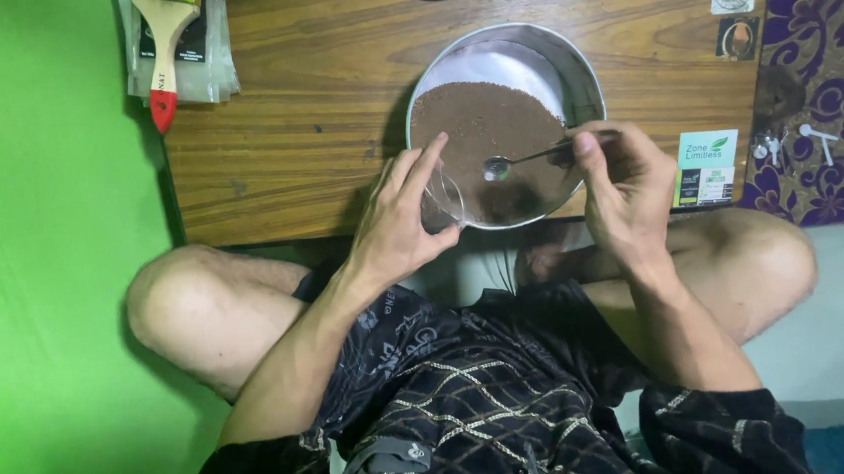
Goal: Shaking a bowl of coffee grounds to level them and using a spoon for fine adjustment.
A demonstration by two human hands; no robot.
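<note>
My left hand (403, 218) is curled around a small clear cup (444, 200), fingers partly closed on its side, holding it tilted at the near rim of the metal bowl (580, 74), which sits on the wooden table (320, 94) and contains brown powder (478, 122). My right hand (624, 186) is closed in a pinch on the handle of a metal spoon (526, 159), whose head sits over the powder just beside the cup; a paintbrush (165, 52) with a red-tipped handle lies well apart at the table's far left corner
</note>
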